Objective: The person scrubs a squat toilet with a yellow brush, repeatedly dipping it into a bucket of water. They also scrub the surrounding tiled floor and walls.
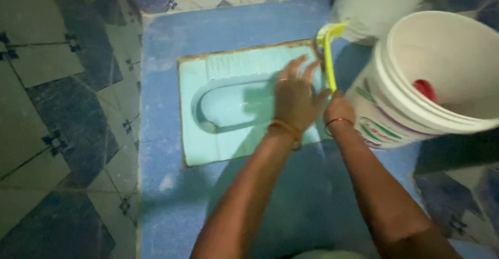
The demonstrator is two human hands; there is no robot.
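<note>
Head view — our right hand (339, 108) grips a yellow toilet brush (328, 51) at the squat toilet's (228, 134) rim; our left hand (296, 95) spreads open, fingers apart, just beside the handle — white bucket (416, 108) alongside.

Both arms reach forward, left hand (295, 99) spread flat, right hand (339, 108) fisted.
</note>
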